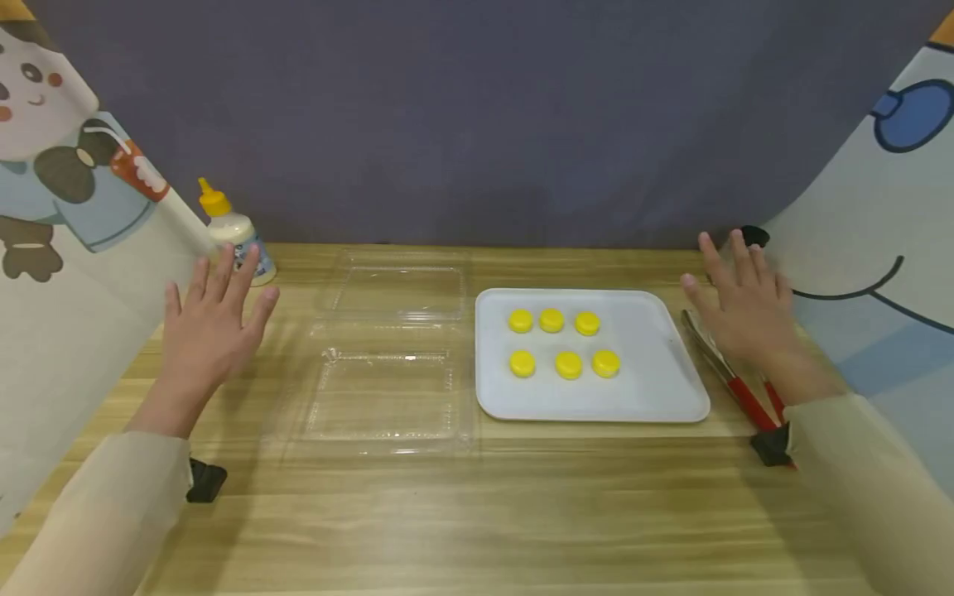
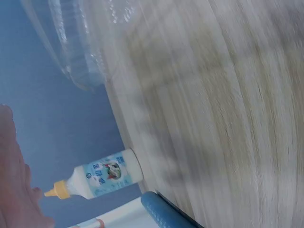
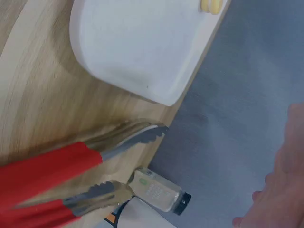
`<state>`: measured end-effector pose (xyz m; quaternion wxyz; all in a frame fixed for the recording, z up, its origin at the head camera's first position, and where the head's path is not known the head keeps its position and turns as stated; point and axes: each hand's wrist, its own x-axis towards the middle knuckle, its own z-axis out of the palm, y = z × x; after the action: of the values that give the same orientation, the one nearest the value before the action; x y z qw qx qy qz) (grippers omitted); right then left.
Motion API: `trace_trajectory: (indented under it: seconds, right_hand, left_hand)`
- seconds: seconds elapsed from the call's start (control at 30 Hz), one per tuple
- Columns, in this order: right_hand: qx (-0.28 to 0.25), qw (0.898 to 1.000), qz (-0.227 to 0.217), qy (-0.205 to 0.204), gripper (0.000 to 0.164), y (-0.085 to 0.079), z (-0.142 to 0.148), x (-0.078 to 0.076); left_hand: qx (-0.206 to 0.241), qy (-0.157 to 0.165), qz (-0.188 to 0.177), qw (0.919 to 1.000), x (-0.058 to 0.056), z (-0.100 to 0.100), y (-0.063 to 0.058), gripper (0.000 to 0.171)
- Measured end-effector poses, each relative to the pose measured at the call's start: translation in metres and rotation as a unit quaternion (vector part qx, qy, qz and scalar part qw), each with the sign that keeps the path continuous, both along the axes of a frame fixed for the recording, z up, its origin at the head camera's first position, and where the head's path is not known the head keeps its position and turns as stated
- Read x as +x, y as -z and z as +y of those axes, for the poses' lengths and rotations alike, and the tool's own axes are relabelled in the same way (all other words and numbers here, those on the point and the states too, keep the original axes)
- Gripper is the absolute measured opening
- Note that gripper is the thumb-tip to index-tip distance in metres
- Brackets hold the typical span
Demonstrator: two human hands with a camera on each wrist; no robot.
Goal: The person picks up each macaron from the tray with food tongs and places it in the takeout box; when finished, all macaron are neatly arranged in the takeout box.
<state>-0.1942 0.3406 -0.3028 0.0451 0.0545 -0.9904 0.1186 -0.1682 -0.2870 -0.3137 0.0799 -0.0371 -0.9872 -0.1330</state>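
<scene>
My left hand (image 1: pixel 212 327) is held with fingers spread, overlapping a squeeze bottle (image 1: pixel 231 228) with a yellow nozzle; it holds nothing. In the left wrist view the whole bottle (image 2: pixel 109 175) shows, with its blue label. On the other side my right hand (image 1: pixel 749 306), also empty with fingers spread, is over red-handled metal tongs (image 1: pixel 749 401). The right wrist view shows the tongs' scalloped tips (image 3: pixel 142 140) pointing toward the back. A white tray (image 1: pixel 663 356) lies left of that hand, bearing several small round yellow pieces (image 1: pixel 569 365) in two rows.
An unfolded clear plastic clamshell box (image 1: pixel 387 356) lies left of the tray on the wooden table (image 1: pixel 477 513). Behind the right hand stands a small black-capped bottle (image 3: pixel 159 190). A dark cloth (image 1: pixel 477 124) closes off the back; printed cloths (image 1: pixel 879 248) line both sides.
</scene>
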Motion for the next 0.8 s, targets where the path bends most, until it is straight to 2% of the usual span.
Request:
trace_trajectory:
  seconds: [0.13,0.27,0.5,0.63,0.8]
  right_hand:
    - [-0.016,0.999,0.031,-0.001,0.072,-0.008,0.004,0.005]
    - [-0.061,0.996,0.066,0.007,0.071,-0.014,0.011,0.015]
    - [-0.146,0.981,0.116,0.047,0.068,-0.015,0.025,0.036]
    - [-0.161,0.978,0.099,0.083,0.071,-0.011,0.035,0.048]
    - [-0.155,0.978,0.059,0.124,0.076,0.003,0.049,0.067]
  left_hand:
    - [0.019,0.014,-0.002,0.9997,0.004,0.003,-0.003,0.071]
    - [0.062,0.033,-0.017,0.9974,0.011,0.007,-0.005,0.069]
    - [0.163,0.072,-0.061,0.9821,0.021,0.012,0.001,0.067]
    - [0.214,0.067,-0.08,0.9712,0.024,0.013,0.008,0.067]
    - [0.248,0.043,-0.128,0.9593,0.026,0.011,0.014,0.069]
